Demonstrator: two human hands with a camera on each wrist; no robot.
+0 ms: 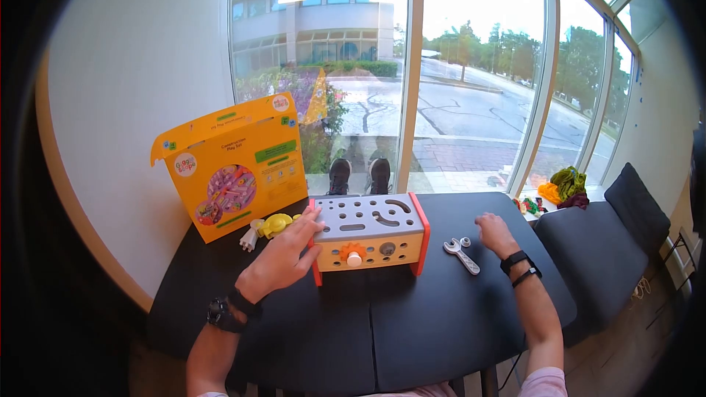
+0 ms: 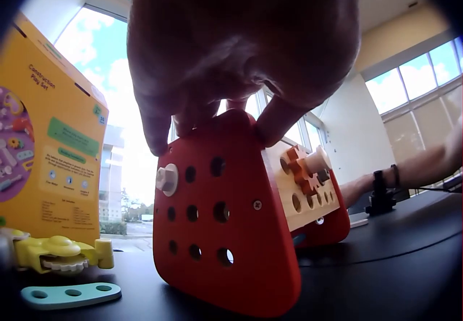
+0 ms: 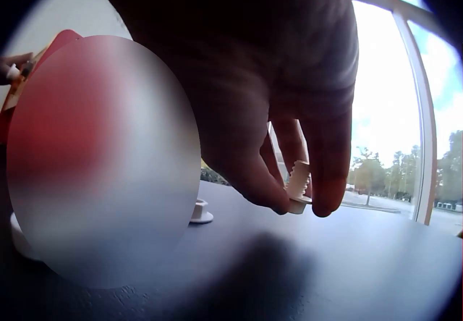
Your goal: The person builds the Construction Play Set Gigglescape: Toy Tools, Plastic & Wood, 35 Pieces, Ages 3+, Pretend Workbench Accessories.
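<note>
A toy workbench [image 1: 342,215] with a grey holed top, wooden front and red end panels stands on the dark table. My left hand [image 1: 283,256] grips its left end. In the left wrist view, thumb and fingers straddle the top edge of the red end panel [image 2: 217,256], which carries a white bolt head [image 2: 167,180]. An orange gear [image 1: 353,251] with a white bolt sits on the front. Right of the bench, my right hand [image 1: 496,235] pinches a white threaded bolt [image 3: 298,180] between thumb and fingers, low over the table. A toy wrench [image 1: 463,256] and a white nut [image 1: 465,242] lie beside it.
A tall yellow box [image 1: 243,154] stands at the back left. Before it lie yellow toy parts [image 1: 276,226] and a teal holed strip [image 2: 70,296]. A dark chair [image 1: 596,261] stands to the right; windows [image 1: 478,103] rise behind the table. A blurred oval masks part of the right wrist view.
</note>
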